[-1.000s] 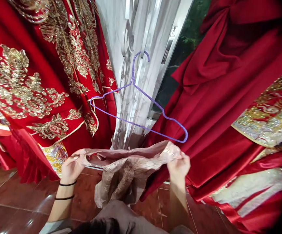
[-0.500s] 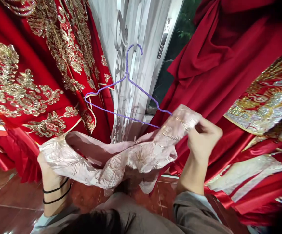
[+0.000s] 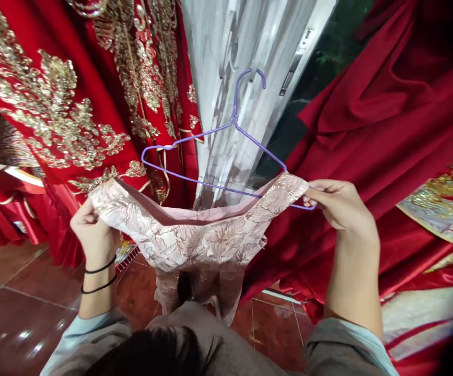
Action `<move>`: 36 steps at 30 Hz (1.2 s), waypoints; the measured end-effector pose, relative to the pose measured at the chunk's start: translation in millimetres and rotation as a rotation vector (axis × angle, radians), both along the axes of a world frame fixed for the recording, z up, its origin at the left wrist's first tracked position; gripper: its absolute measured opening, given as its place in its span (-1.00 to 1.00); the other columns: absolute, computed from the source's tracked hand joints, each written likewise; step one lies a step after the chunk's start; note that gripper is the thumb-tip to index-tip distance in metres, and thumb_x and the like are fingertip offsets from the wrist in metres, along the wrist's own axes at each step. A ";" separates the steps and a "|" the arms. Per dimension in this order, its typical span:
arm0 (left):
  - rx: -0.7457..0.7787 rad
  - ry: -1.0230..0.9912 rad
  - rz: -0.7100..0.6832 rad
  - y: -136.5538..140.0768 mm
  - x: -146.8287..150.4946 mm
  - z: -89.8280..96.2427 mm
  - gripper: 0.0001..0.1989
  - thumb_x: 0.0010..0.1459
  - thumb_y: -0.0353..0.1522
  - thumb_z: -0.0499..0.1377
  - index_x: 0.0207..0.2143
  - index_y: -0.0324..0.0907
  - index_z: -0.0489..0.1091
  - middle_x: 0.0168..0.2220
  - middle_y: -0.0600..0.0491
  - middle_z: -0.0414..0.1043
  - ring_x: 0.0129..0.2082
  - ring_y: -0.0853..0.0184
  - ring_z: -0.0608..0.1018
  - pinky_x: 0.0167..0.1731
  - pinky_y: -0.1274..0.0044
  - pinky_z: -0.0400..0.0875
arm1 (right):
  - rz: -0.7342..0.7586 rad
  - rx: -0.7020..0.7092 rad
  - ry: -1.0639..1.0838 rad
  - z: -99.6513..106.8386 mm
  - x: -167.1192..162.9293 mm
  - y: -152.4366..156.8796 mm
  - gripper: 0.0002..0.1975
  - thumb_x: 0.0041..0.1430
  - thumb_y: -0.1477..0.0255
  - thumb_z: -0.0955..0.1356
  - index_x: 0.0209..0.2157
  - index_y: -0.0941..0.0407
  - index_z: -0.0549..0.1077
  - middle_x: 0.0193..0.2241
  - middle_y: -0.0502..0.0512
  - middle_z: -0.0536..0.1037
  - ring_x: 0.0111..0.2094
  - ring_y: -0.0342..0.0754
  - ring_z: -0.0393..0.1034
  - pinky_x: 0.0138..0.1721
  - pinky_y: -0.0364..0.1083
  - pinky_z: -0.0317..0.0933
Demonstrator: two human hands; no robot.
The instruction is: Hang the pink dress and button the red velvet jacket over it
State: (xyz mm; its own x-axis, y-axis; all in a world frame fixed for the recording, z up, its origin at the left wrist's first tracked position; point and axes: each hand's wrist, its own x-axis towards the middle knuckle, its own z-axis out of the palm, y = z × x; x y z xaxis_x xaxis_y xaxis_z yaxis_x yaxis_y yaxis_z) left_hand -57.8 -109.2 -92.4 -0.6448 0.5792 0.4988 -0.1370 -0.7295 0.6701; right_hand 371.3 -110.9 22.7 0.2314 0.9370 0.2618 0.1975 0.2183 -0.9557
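A pale pink dress (image 3: 226,237) with a floral pattern is stretched between my hands, its neckline facing up. My left hand (image 3: 95,230), with two black bands at the wrist, is closed on the left shoulder strap. My right hand (image 3: 338,203) pinches the right shoulder strap near its outer edge. A purple wire hanger (image 3: 210,186) hangs by its hook in front of me. Its right end passes through the right strap and shows beside my right fingers. The hanger's left end is outside the dress, above the left strap.
Red garments with gold sequins (image 3: 61,115) hang on the left. A plain dark red cloth (image 3: 351,141) drapes on the right, near another embroidered garment (image 3: 441,209). Behind the hanger stands a whitish door frame (image 3: 289,68). Reddish tiles (image 3: 26,313) cover the floor.
The dress has been raised and spread wider, with its neckline straighter. The right strap has slid further over the hanger's right end, which now pokes out past it. The view has shifted left.
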 end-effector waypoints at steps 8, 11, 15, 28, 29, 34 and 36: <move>-0.026 0.083 -0.024 49.3 -10.5 14.3 -0.74 -0.16 -0.43 0.40 -0.31 -0.21 0.57 -0.37 0.09 0.57 -0.34 0.42 0.53 -0.28 0.60 0.44 | 0.093 -0.037 0.112 -0.6 9.1 15.3 -0.70 -0.46 0.35 0.61 -0.59 0.16 0.58 -0.72 0.05 0.36 -0.65 -0.19 0.21 -0.62 -0.15 0.15; -0.004 0.114 -0.024 70.6 -13.3 19.0 -0.72 -0.13 -0.37 0.41 -0.28 -0.17 0.58 -0.34 0.09 0.58 -0.32 0.40 0.57 -0.27 0.59 0.48 | 0.084 0.072 0.120 -3.1 6.3 21.7 -0.70 -0.44 0.32 0.63 -0.62 0.13 0.57 -0.76 0.01 0.29 -0.68 -0.23 0.09 -0.66 -0.14 0.03; 0.012 0.181 0.034 89.1 -17.2 26.8 -0.71 -0.12 -0.32 0.41 -0.26 -0.13 0.60 -0.24 0.08 0.60 -0.19 0.32 0.59 -0.15 0.53 0.51 | 0.075 0.134 0.142 -5.1 2.2 28.2 -0.64 -0.51 0.28 0.66 -0.65 0.14 0.55 -0.80 -0.03 0.22 -0.69 -0.26 0.03 -0.67 -0.16 -0.09; -0.123 0.404 -0.214 115.9 -30.3 48.3 -0.71 -0.12 -0.38 0.41 -0.28 -0.30 0.57 -0.33 -0.05 0.59 -0.31 0.33 0.60 -0.27 0.59 0.47 | 0.127 0.060 0.112 -6.2 4.3 34.7 -0.59 -0.41 0.28 0.64 -0.46 0.15 0.60 -0.74 -0.05 0.27 -0.67 -0.27 0.02 -0.65 -0.17 -0.13; -0.122 0.412 -0.220 114.9 -31.6 47.6 -0.71 -0.10 -0.37 0.40 -0.27 -0.30 0.57 -0.33 -0.06 0.59 -0.31 0.33 0.59 -0.28 0.59 0.47 | 0.123 0.074 0.110 -5.4 4.8 35.3 -0.61 -0.40 0.29 0.64 -0.47 0.16 0.60 -0.75 -0.05 0.26 -0.67 -0.27 0.02 -0.65 -0.17 -0.14; -0.151 0.561 -0.325 100.2 -21.1 72.7 -0.67 -0.18 -0.38 0.46 -0.31 -0.31 0.57 -0.37 -0.04 0.56 -0.32 0.25 0.59 -0.28 0.50 0.50 | 0.140 0.099 0.141 -3.1 4.7 45.8 -0.70 -0.40 0.39 0.61 -0.54 0.17 0.57 -0.78 -0.07 0.22 -0.69 -0.29 0.00 -0.65 -0.16 -0.22; -0.212 0.638 -0.389 94.1 -9.6 90.5 -0.68 -0.23 -0.43 0.48 -0.35 -0.31 0.55 -0.41 -0.02 0.54 -0.35 0.24 0.58 -0.33 0.48 0.49 | 0.146 0.109 0.158 -5.0 2.9 49.7 -0.72 -0.40 0.41 0.61 -0.55 0.16 0.56 -0.78 -0.08 0.22 -0.70 -0.30 -0.01 -0.65 -0.17 -0.25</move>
